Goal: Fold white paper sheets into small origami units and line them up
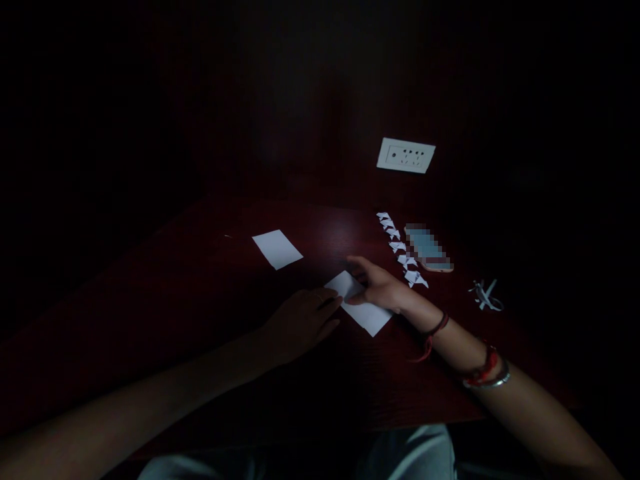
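Observation:
A white sheet of paper (373, 319) lies on the dark red table in front of me. At its left edge rests my left hand (305, 320), fingers stretched out, the tips touching the paper near its upper left side. From the right, my right hand (377, 283) reaches over the sheet with thumb and fingers apart; it covers the upper right part of the paper. Neither hand grips anything that I can see. A second white paper square (278, 249) lies farther off to the left, apart from both hands.
Several small folded white paper pieces (397, 247) stand in a row beyond my right hand. Beside them lies a phone (429, 248). A white cable-like tangle (485, 295) sits farther right. A socket plate (406, 155) is on the back panel. The surroundings are very dark.

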`<move>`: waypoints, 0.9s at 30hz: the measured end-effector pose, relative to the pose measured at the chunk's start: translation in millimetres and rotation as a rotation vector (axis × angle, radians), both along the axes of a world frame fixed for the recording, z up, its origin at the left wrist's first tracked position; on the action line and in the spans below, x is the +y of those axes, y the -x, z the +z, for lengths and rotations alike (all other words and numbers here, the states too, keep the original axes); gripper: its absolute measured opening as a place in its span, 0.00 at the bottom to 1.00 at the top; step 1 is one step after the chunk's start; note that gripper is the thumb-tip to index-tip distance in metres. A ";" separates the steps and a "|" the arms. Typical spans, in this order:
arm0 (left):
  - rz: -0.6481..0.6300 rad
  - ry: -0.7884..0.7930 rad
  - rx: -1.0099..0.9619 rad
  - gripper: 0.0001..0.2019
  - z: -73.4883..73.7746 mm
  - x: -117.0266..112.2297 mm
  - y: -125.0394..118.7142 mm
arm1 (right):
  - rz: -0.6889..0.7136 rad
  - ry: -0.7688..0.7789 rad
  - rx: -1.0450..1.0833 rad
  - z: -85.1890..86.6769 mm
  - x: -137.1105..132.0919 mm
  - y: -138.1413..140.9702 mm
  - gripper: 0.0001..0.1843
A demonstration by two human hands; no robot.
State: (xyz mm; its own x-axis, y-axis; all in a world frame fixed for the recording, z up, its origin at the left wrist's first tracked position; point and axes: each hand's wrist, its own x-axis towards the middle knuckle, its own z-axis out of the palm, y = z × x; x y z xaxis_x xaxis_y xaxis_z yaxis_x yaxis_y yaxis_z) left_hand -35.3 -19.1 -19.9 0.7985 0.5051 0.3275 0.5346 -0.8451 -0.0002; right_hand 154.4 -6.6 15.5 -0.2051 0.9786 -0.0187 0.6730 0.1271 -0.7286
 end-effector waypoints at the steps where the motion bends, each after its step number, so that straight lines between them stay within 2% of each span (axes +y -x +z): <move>1: -0.002 -0.002 0.006 0.16 0.2 -0.9 0.1 | -0.020 0.035 0.059 -0.9 1.7 -0.1 0.47; 7: -0.023 -0.024 0.019 0.16 1.4 -1.3 -1.1 | -0.166 0.239 0.287 6.8 8.4 -1.9 0.41; 11: -0.026 -0.017 0.020 0.16 1.4 -2.0 -0.2 | -0.206 0.258 0.381 8.4 10.2 -3.5 0.35; 16: -0.008 0.019 0.008 0.16 1.1 -3.1 1.7 | -0.186 0.112 0.300 -2.1 13.4 -9.8 0.36; 20: 0.025 0.028 0.001 0.17 -0.4 -2.0 1.4 | -0.053 -0.057 0.226 -11.5 11.8 -17.9 0.29; 24: 0.032 0.021 -0.015 0.17 -1.1 -1.0 0.9 | 0.044 -0.194 0.188 -13.7 -1.5 -23.8 0.27; 27: 0.032 0.001 -0.013 0.16 -1.4 -1.0 1.4 | 0.151 -0.343 0.032 -12.2 -15.1 -25.9 0.23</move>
State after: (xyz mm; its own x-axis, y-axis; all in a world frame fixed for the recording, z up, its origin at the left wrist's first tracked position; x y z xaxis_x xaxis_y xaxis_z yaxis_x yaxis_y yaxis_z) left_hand -36.8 -20.2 -21.3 0.7777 0.5307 0.3370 0.5612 -0.8276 0.0082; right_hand 180.2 -21.7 3.3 -0.3425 0.8854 0.3141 0.6056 0.4637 -0.6467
